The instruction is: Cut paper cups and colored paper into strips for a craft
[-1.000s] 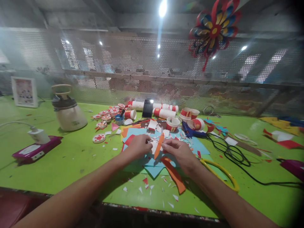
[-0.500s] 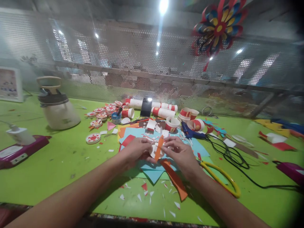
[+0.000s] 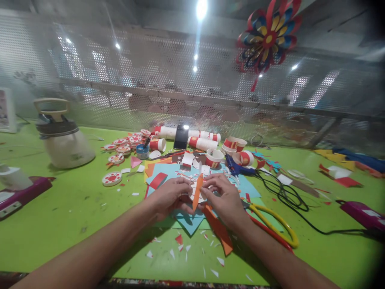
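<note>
My left hand (image 3: 173,196) pinches the left side of a small white paper disc (image 3: 201,198). A leaf-shaped strip of orange paper (image 3: 197,193) lies upright across the disc, with my right hand (image 3: 224,196) closed on its right edge by thumb and fingertips. Whether the strip is stuck to the disc I cannot tell. Under both hands are stacked light-blue paper sheets (image 3: 190,224). A longer orange paper strip (image 3: 221,235) lies below my right hand. Scissors with yellow and red handles (image 3: 279,218) lie beside my right wrist, partly hidden by it.
A blue glue gun (image 3: 236,167) with a black cable lies right of the papers. Behind are paper cups (image 3: 214,158), a phone (image 3: 181,137) and a blue jar (image 3: 142,151). Red-and-white discs (image 3: 112,179) lie left. Paper scraps litter the front; a white jug (image 3: 64,146) stands far left.
The whole scene has shifted slightly left in view. Held between my hands, the orange strip has turned a little, its lower tip now farther left. More of the scissors shows.
</note>
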The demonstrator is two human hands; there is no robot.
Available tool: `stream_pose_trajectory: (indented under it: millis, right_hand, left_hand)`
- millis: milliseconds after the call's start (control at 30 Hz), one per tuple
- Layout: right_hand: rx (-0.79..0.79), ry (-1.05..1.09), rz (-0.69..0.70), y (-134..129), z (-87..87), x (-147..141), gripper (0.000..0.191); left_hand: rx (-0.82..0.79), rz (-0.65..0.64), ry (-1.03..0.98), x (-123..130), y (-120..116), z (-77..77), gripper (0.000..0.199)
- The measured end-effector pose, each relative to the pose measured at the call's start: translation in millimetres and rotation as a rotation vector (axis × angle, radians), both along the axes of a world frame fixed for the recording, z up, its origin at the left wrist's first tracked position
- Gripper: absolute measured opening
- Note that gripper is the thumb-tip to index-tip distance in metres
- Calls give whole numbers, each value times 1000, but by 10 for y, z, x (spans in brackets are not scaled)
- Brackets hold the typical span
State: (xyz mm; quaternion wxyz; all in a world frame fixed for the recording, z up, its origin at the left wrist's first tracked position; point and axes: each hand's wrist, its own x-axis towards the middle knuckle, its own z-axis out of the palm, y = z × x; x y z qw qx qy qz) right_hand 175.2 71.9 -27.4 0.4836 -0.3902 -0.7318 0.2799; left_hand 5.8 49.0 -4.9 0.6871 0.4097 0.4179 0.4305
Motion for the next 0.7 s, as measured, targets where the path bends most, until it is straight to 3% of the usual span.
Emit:
stream_pose_trajectory:
  millis: [433,533,700]
  right_hand:
    - [-12,-17,9,-49,43,-33,8]
    - [-67,4,-6,-44,27,-41,2]
    - [-232,70,18,11,54,1,20]
  left_hand:
    - [60,-89,66,8,-4,-50,20]
    - [73,-73,107,17,-7,-68,28]
    - [96,-94,130,6,-8,-69,29]
